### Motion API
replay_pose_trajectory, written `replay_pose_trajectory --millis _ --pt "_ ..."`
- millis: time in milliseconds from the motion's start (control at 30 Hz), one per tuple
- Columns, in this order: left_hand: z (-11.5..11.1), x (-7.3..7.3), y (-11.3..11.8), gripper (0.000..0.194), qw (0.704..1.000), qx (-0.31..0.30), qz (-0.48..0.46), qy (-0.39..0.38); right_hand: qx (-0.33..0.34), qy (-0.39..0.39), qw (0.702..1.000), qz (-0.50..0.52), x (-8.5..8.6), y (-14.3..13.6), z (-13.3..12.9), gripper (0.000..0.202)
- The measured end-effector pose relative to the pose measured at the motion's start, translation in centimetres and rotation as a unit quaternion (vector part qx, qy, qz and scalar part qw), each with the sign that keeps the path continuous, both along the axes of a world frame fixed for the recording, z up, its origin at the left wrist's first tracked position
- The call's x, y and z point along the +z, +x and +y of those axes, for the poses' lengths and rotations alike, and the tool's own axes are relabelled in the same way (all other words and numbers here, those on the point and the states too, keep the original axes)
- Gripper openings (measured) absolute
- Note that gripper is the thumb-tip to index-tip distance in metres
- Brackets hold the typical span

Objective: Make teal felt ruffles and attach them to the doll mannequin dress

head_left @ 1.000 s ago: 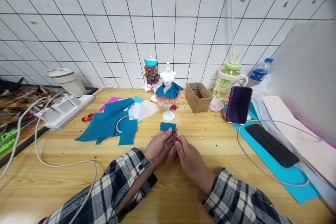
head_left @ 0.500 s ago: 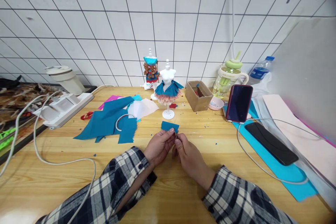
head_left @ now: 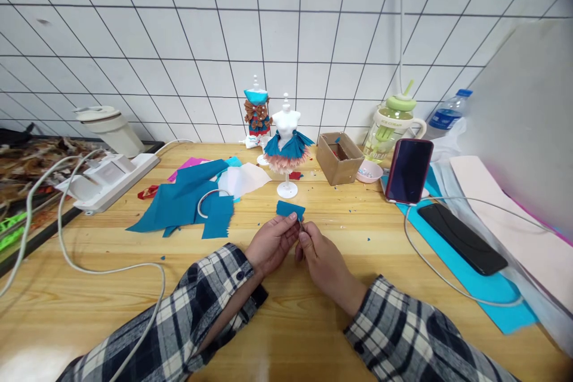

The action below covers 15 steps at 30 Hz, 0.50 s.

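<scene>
A small teal piece of cloth [head_left: 290, 209] is pinched in my left hand [head_left: 274, 243], the thumb pressing on its lower edge. My right hand [head_left: 323, 258] is closed on what looks like a small pair of scissors [head_left: 300, 225], mostly hidden by the fingers. Their thin metal tip meets the cloth near my left thumb. Just beyond my hands stands a white mini dress form [head_left: 287, 122] wearing a teal and pink ruffled skirt [head_left: 287, 152]. Larger teal fabric [head_left: 179, 200] lies to the left, with a silvery ring [head_left: 200, 206] on top.
Behind is a second dressed form [head_left: 256, 113]. A cardboard box [head_left: 342, 170], pink bowl [head_left: 369, 172], green-lidded bottle [head_left: 394, 125] and upright phone [head_left: 408, 172] stand right. A black phone [head_left: 461, 239] lies near a white cable. A power strip [head_left: 114, 182] sits left.
The whole view has shifted slightly upward with the camera. My hands stay in nearly the same hold at the cloth; the metal tip has moved only slightly against it.
</scene>
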<state>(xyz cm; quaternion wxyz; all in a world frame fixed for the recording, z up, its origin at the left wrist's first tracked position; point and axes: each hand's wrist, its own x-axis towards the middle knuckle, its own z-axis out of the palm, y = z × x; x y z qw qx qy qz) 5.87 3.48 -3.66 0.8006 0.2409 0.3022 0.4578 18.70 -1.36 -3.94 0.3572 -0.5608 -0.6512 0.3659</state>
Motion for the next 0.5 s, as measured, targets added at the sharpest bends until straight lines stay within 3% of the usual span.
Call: replay_pose_trajectory --millis 300,500 --pt "0.1 -0.1 -0.2 0.013 0.999 0.030 0.021 -0.013 0.015 0.003 0.999 0.037 -0.3 0.9 0.4 0.025" --pt "-0.3 0.7 -0.1 0.007 0.998 0.035 0.052 -0.009 0.017 -0.034 0.999 0.036 0.1 2.3 0.4 0.036"
